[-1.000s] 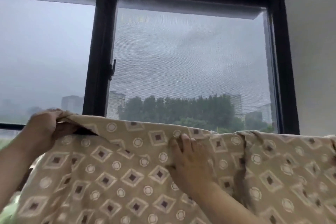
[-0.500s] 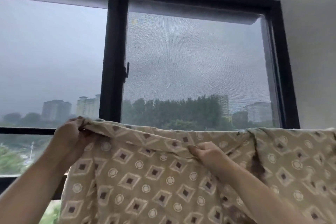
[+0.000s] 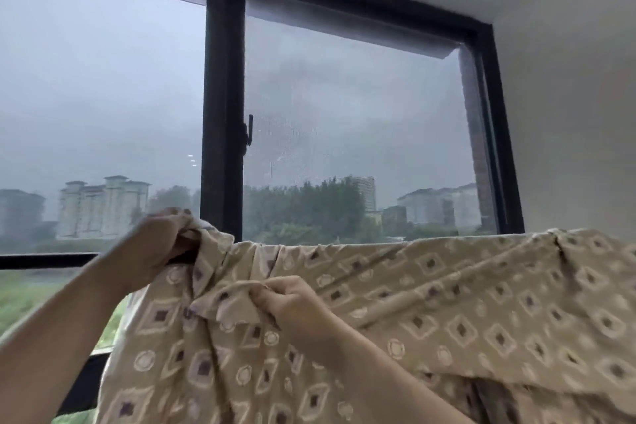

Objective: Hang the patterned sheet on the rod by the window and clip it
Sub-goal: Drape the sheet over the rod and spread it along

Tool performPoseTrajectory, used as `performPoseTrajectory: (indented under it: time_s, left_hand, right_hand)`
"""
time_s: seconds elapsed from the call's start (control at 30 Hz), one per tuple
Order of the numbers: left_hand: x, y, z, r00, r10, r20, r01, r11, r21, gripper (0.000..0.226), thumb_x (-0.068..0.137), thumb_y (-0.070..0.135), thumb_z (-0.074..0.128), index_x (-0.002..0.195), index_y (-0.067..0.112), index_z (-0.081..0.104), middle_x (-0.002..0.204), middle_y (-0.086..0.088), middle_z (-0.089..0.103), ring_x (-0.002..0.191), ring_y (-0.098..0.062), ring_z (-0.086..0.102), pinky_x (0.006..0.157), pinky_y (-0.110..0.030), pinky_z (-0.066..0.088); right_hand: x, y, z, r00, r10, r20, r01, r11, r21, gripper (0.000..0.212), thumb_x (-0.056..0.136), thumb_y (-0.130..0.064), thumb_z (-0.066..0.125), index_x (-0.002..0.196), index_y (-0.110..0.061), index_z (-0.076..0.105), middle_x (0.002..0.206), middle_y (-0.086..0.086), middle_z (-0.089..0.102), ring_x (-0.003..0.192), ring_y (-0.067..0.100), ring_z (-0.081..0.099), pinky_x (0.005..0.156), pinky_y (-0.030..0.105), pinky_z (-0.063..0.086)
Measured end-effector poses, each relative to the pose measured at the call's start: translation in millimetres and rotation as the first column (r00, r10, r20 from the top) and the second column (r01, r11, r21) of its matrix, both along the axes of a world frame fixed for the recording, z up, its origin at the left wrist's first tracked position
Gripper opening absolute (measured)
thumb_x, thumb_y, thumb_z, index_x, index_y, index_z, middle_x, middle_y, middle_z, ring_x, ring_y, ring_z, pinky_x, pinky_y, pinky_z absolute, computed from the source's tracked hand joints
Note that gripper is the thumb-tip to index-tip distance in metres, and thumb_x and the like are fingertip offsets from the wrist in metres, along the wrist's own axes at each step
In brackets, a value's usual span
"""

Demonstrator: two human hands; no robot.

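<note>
A beige patterned sheet (image 3: 447,293) with diamond and circle prints hangs draped over a rod in front of the window; the cloth hides the rod. My left hand (image 3: 155,244) grips the sheet's bunched upper left edge at rod height. Lower and to the right, my right hand (image 3: 292,306) pinches a fold of the sheet. No clip is in view.
A black-framed window (image 3: 223,113) fills the background, with a latch handle (image 3: 248,134) on the middle post and a mesh screen on the right pane. A white wall (image 3: 568,131) stands to the right. A black rail (image 3: 44,260) runs across the left pane.
My right hand went from lying flat on the sheet to pinching a fold, and it has dropped lower. The sheet's left end is more bunched. The camera has turned left.
</note>
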State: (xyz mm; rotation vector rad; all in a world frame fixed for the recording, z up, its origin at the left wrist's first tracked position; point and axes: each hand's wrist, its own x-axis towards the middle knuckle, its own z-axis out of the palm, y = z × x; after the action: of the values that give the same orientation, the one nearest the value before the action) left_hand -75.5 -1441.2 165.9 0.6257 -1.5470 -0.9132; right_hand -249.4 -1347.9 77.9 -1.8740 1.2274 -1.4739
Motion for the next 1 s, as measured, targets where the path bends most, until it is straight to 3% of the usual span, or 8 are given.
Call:
performPoseTrajectory:
  time_s: [0.17,0.33,0.47,0.63,0.73,0.83,0.9,1.0]
  left_hand:
    - [6.4,-4.1,0.0,0.933,0.322,0.161,-0.273,0.925,-0.265,0.031,0.1,0.021,0.043,0.073,0.012,0.053,0.076,-0.012,0.062,0.074,-0.031,0.058,0.068,-0.039,0.046]
    - [3.7,12.6,3.4,0.928,0.245,0.282,-0.155,0.94,-0.305,0.033,0.097,0.024,0.053,0.071,0.004,0.048,0.064,-0.008,0.052,0.059,-0.021,0.048,0.056,-0.03,0.039]
    - [18.8,7.0,5.3,0.884,0.442,0.153,-0.363,0.854,-0.373,0.034,0.093,0.03,0.055,0.069,0.007,0.052,0.071,-0.011,0.059,0.066,-0.026,0.054,0.062,-0.034,0.041]
    - [55.2,-32.6,10.8,0.946,0.323,-0.026,-0.322,0.925,-0.203,0.049,0.069,0.051,0.052,0.075,0.002,0.054,0.081,-0.028,0.064,0.074,-0.038,0.064,0.076,-0.061,0.051]
    - [45.4,0.9,13.0,0.947,0.322,-0.009,-0.317,0.923,-0.217,0.036,0.088,0.04,0.052,0.075,0.006,0.051,0.069,-0.016,0.055,0.067,-0.029,0.056,0.063,-0.042,0.046]
    - [38.5,4.8,13.9,0.956,0.292,0.011,-0.28,0.927,-0.249,0.028,0.101,0.023,0.045,0.077,0.008,0.049,0.064,-0.009,0.053,0.059,-0.022,0.053,0.055,-0.03,0.039]
    - [37.4,7.3,14.0,0.96,0.277,0.05,-0.25,0.92,-0.302,0.03,0.101,0.023,0.044,0.076,0.008,0.049,0.058,-0.007,0.053,0.053,-0.017,0.054,0.054,-0.028,0.04]
    - [46.2,10.7,13.9,0.974,0.143,0.179,-0.088,0.955,-0.283,0.025,0.095,0.028,0.056,0.084,0.007,0.049,0.061,-0.009,0.058,0.06,-0.021,0.06,0.059,-0.03,0.046]
  right_hand:
    - [-7.8,13.7,-14.3,0.997,0.015,-0.079,-0.002,0.987,0.16,0.048,0.093,-0.002,0.053,0.049,-0.021,0.054,0.043,-0.016,0.049,0.04,-0.005,0.043,0.046,0.01,0.034]
    - [-22.2,22.4,-37.5,0.981,-0.112,-0.159,0.136,0.98,0.148,0.031,0.084,-0.017,0.064,0.055,-0.019,0.053,0.056,-0.009,0.044,0.049,0.001,0.041,0.05,0.018,0.032]
    - [-46.4,25.5,-61.0,0.942,-0.264,-0.209,0.289,0.952,0.099,0.035,0.086,-0.031,0.058,0.052,-0.024,0.052,0.054,-0.011,0.045,0.054,0.003,0.042,0.055,0.023,0.033]
    - [-74.4,36.9,-37.1,0.901,-0.376,-0.214,0.394,0.918,0.046,0.035,0.087,-0.018,0.053,0.052,-0.021,0.053,0.048,-0.011,0.051,0.049,0.007,0.045,0.051,0.025,0.034]
    - [-66.2,36.8,-4.4,0.732,-0.544,-0.41,0.506,0.837,-0.208,0.011,0.076,-0.031,0.051,0.08,-0.026,0.06,0.08,-0.013,0.061,0.077,0.01,0.056,0.067,0.024,0.044]
    - [-21.3,28.3,32.2,0.705,-0.559,-0.436,0.358,0.812,-0.462,0.05,0.08,-0.054,0.051,0.123,-0.028,0.051,0.119,-0.012,0.052,0.112,0.009,0.045,0.094,0.028,0.038]
    - [15.4,13.5,51.9,0.668,-0.485,-0.565,0.253,0.861,-0.441,0.077,0.081,-0.065,0.056,0.145,-0.027,0.035,0.139,-0.009,0.045,0.13,0.012,0.037,0.106,0.034,0.03]
    - [59.3,-15.0,60.9,0.569,-0.486,-0.663,0.227,0.868,-0.442,0.062,0.081,-0.062,0.055,0.132,-0.027,0.047,0.128,0.0,0.06,0.121,0.024,0.051,0.096,0.04,0.036]
